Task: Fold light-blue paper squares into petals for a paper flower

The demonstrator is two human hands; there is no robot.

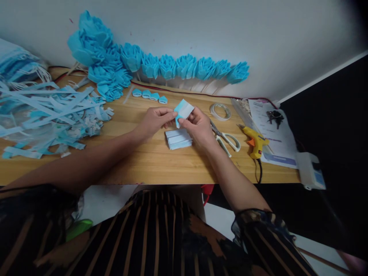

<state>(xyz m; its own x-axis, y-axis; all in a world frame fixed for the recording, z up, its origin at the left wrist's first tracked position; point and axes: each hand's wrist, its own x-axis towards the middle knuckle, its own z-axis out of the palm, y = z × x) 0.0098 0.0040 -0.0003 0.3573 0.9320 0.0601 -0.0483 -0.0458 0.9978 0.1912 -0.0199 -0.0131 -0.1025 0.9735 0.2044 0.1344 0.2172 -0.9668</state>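
Between both hands, above the middle of the table, is a small blue and white fabric piece (184,109), partly folded. My left hand (156,119) pinches its left edge with thumb and fingers. On its lower right side, my right hand (199,124) grips it, thumb in front. Just below the hands lies a stack of pale blue fabric pieces (178,139). Beyond my left hand, several small folded blue petals (150,95) sit in a row. Scissors (225,138) with pale handles rest right of my right hand, their blades partly hidden by it.
Blue fabric flowers (167,66) on stems lean along the wall, with more piled at left. Cut fabric strips (57,115) heap on the left. At right are a tape roll (220,111), a yellow glue gun (255,142), printed paper (277,134), keys (275,117) and a white box (310,168).
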